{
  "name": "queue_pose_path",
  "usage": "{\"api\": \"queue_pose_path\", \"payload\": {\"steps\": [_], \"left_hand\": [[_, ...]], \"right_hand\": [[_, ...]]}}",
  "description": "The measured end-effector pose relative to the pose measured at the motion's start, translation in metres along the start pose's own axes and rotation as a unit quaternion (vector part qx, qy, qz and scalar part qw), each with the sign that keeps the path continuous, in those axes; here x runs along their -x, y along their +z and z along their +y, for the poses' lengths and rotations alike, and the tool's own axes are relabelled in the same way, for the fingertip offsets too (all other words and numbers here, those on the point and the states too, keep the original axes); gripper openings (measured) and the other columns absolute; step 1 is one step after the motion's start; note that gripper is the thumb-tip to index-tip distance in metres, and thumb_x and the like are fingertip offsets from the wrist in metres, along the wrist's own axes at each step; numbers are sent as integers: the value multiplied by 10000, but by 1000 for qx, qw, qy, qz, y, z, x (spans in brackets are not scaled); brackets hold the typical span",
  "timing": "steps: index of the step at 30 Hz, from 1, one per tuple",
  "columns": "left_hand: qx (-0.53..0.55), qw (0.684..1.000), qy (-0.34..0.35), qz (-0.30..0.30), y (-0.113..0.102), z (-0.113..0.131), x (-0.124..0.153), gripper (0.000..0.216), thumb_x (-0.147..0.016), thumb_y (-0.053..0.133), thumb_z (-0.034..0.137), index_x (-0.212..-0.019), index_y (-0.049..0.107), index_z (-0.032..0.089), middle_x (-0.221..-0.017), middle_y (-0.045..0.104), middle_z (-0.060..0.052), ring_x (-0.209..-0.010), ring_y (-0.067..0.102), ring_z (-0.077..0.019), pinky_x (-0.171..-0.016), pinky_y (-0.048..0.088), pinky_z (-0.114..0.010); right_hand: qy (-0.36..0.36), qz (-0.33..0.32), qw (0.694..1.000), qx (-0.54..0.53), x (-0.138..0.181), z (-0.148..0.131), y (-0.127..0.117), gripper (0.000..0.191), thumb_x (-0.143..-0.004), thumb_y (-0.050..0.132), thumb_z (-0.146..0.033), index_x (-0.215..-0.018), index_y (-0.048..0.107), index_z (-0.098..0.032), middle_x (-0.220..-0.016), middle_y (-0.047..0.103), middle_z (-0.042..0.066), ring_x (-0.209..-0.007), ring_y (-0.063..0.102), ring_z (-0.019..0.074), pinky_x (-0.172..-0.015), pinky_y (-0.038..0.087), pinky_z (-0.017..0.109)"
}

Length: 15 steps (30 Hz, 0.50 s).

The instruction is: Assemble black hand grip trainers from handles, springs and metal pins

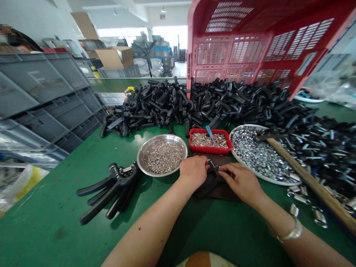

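My left hand [194, 171] is closed round a black plastic handle part [214, 174] that lies on a dark brown pad [222, 191]. My right hand [241, 180] pinches the same part from the right, fingers pressed together at its metal end. Just beyond the hands stand a steel bowl of small rings [162, 155], a red tray of pins [210, 140] and a wide plate of shiny metal clips [258, 154]. Assembled black hand grippers [109, 189] lie to the left on the green table [55, 230].
A big heap of black handle parts [222, 104] covers the back of the table, with a tipped red crate [250, 44] above it. A wooden-handled hammer [311, 181] lies across the plate at right. Grey crates [41, 96] stack at left. Loose clips [306, 207] lie at right.
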State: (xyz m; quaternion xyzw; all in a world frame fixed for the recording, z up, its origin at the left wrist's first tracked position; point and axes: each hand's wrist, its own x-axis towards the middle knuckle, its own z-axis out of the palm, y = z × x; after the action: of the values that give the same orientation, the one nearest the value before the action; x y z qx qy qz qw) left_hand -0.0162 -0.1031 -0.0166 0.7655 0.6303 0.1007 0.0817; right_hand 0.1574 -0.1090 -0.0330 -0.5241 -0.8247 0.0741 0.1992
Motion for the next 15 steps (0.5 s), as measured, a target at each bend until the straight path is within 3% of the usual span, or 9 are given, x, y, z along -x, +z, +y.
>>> {"api": "queue_pose_path", "payload": {"steps": [10, 15], "left_hand": [[42, 999, -1, 12, 1, 0, 0, 154, -816, 485, 356, -868, 579, 245, -904, 628, 3, -824, 591, -181, -661, 443, -288], [63, 998, 6, 13, 2, -1, 0, 148, -812, 494, 350, -863, 583, 243, -904, 626, 6, -824, 586, -171, -670, 440, -275]], "right_hand": [[-18, 28, 998, 49, 2, -1, 10, 204, -842, 412, -260, -835, 599, -177, -809, 618, 64, -773, 557, 185, -697, 424, 301], [-13, 13, 1000, 14, 2, -1, 7, 197, -835, 440, -301, -830, 599, -184, -804, 616, 55, -767, 557, 185, -703, 426, 310]]}}
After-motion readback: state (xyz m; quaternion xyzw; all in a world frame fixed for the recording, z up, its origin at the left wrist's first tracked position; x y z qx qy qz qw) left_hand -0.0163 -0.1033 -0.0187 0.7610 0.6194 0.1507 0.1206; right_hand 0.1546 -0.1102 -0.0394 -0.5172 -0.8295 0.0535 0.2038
